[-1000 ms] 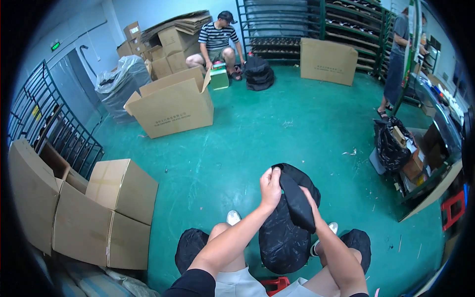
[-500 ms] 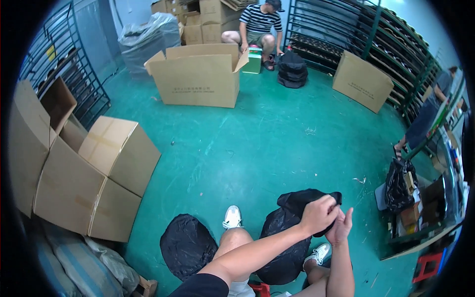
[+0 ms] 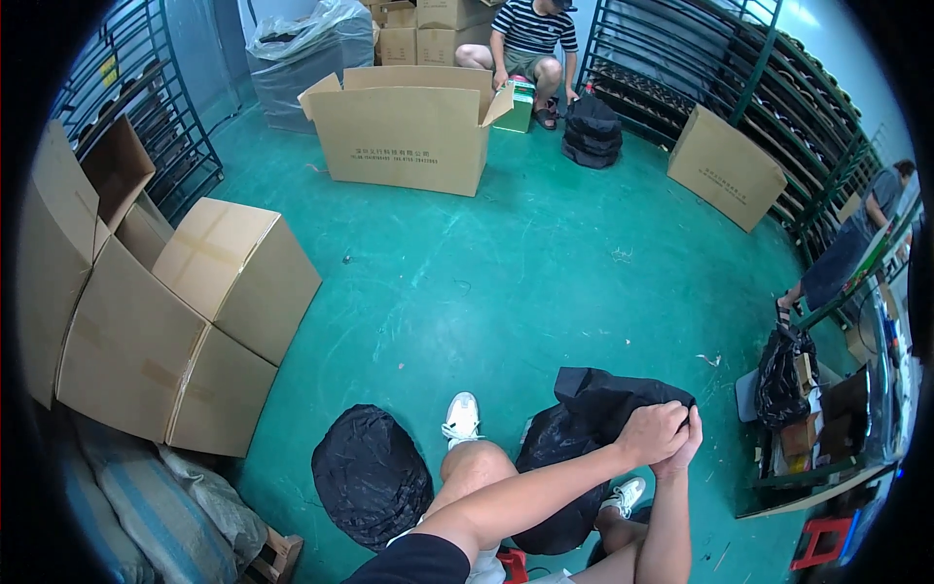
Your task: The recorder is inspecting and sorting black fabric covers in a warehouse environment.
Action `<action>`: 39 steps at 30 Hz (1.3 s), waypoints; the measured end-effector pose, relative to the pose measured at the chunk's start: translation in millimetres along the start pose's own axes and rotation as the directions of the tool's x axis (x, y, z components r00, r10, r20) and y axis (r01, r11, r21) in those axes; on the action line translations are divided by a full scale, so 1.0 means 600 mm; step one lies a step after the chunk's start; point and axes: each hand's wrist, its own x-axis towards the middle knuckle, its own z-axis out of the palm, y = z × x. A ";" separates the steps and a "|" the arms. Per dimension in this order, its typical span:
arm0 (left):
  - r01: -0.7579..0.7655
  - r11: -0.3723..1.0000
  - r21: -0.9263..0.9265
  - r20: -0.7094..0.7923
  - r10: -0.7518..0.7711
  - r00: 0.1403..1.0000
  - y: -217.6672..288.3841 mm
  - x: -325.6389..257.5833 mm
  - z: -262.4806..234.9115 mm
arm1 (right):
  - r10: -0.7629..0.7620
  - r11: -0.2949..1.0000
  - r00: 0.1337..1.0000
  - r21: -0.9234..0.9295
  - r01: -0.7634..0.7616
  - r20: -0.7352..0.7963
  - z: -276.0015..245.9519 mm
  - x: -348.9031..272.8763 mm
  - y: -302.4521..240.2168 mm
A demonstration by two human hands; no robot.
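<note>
Both my hands come together at the upper right corner of a black fabric piece [image 3: 605,397]. My left hand [image 3: 652,435] reaches across from the left and is closed on the cloth's edge. Just right of it, my right hand [image 3: 682,452] is also closed on that edge, its fingers partly hidden. The cloth spreads leftward over a dark, rounded bundle [image 3: 548,443] between my legs; whether the two are joined I cannot tell. Left of my knee lies another rounded black fabric bundle [image 3: 373,477] on the floor.
Cardboard boxes [image 3: 238,277] stand at left above woven sacks [image 3: 165,506]. An open carton [image 3: 404,136] is ahead; behind it a person [image 3: 530,44] sits near stacked black bundles [image 3: 592,131]. At right are a cluttered bench [image 3: 827,419], a red stool [image 3: 822,543] and another person [image 3: 846,243].
My right hand's fingers have closed in against the left hand at the cloth's edge. The cloth has spread wider and flatter, its corner drawn to the right. The view has shifted slightly.
</note>
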 end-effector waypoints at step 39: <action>-0.092 0.996 -0.020 -0.080 0.090 0.993 0.014 0.003 0.010 | -0.063 0.997 0.978 -0.024 0.069 0.198 -0.052 0.013 -0.001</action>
